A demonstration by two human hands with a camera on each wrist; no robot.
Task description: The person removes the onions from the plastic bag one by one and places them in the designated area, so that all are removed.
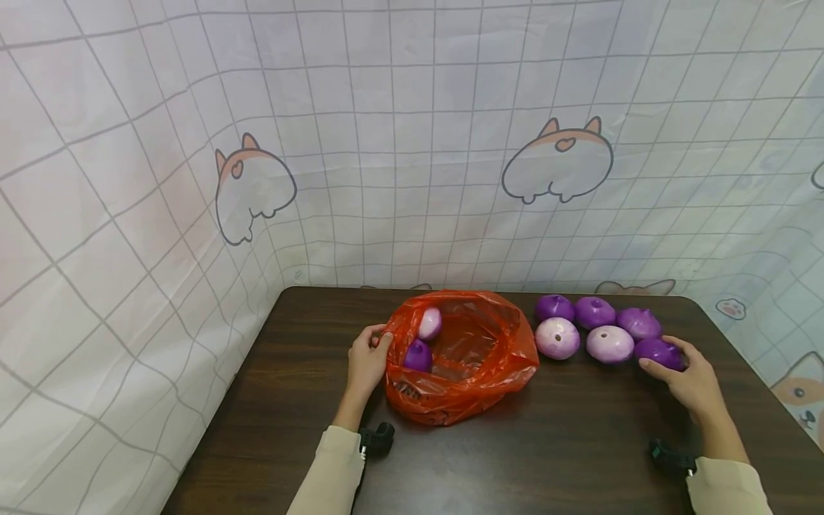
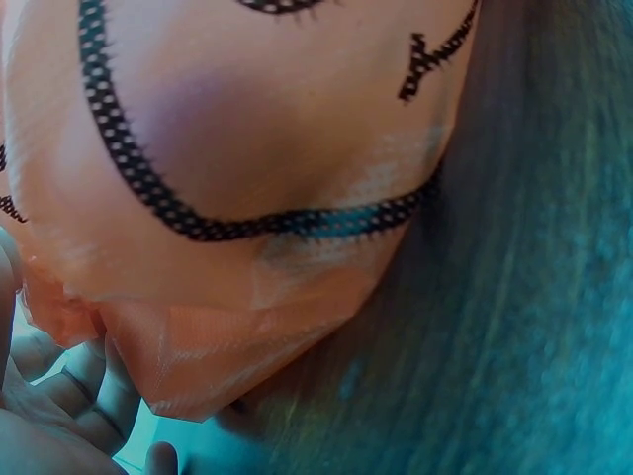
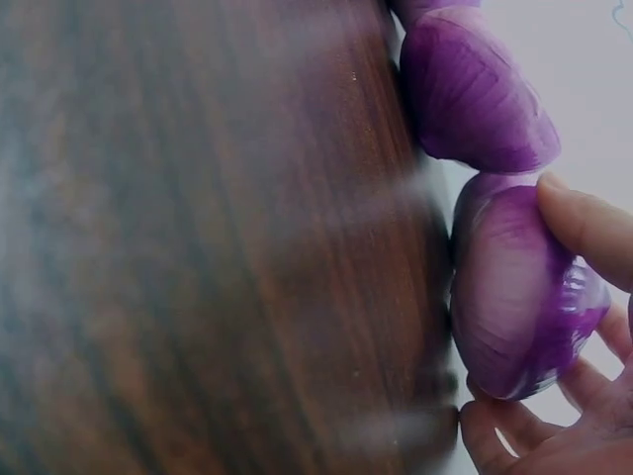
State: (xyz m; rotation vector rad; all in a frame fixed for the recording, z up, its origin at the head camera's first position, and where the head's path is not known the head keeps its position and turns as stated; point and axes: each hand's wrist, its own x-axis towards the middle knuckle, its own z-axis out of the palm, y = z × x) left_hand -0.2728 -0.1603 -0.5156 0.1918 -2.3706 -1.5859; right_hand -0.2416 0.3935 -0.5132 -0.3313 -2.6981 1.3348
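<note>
A red plastic bag (image 1: 463, 393) stands with its mouth open on the dark wooden table. My left hand (image 1: 367, 368) holds the left side of its rim between thumb and fingers. Inside the bag lie a pale onion (image 1: 430, 324) and a purple onion (image 1: 418, 356). Over to the right, my right hand (image 1: 697, 383) grips a purple onion (image 1: 658, 353) at the end of the front row, thumb on one side and fingers on the other. In the right wrist view this onion (image 3: 499, 297) sits close beside another onion (image 3: 475, 94).
Two pale onions (image 1: 557, 338) continue the front row toward the bag. Behind them stand three purple onions (image 1: 595, 312) along the table's back edge. A white grid-patterned cloth (image 1: 412, 157) hangs behind the table (image 1: 309, 343). Each wrist wears a black camera (image 1: 378, 438).
</note>
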